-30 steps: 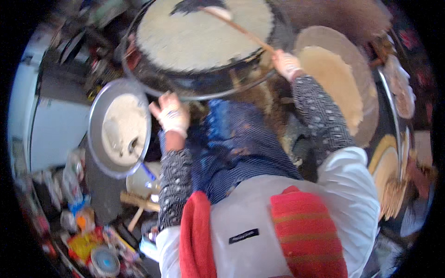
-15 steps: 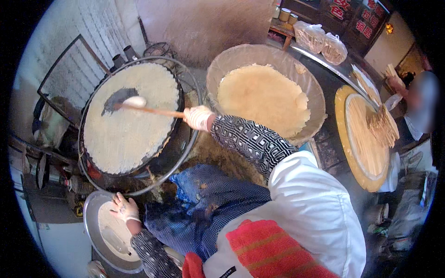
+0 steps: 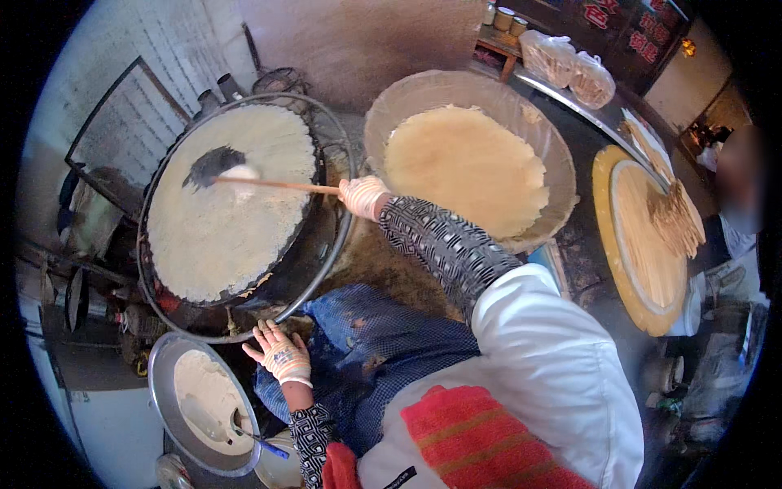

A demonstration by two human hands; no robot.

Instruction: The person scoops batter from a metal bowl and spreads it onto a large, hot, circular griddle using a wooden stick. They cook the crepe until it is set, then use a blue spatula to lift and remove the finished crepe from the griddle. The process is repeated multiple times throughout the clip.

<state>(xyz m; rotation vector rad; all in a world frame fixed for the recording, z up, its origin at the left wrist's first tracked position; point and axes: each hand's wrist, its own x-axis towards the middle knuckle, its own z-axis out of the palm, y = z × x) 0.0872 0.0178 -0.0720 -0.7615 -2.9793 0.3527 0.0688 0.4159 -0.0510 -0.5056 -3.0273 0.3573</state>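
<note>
My right hand (image 3: 364, 197), in a striped glove with bare fingertips, grips the thin wooden handle of a batter spreader (image 3: 293, 186). The spreader's far end meets a blurred white lump of batter (image 3: 238, 181) on the round griddle (image 3: 316, 175). A pale layer of batter (image 3: 220, 236) covers most of the griddle, with a dark bare patch (image 3: 210, 166) left of the lump. My left hand (image 3: 283, 357), gloved the same way, has its fingers spread and holds nothing. It is beside the griddle's metal ring (image 3: 281, 316), right of a metal bowl (image 3: 155, 383) of batter with a ladle (image 3: 241, 422).
A lined basket (image 3: 562, 167) of large thin pancakes stands right of the griddle. Farther right, a yellow-rimmed round board (image 3: 604, 204) bears folded pancakes (image 3: 678, 220), with a blurred person behind. Bagged goods (image 3: 566, 69) lie at the back. A metal frame (image 3: 106, 106) stands left.
My left hand has moved right, from over the batter bowl to beside the griddle ring, uncovering the ladle. My right hand has shifted slightly right with the spreader; the dark patch looks smaller.
</note>
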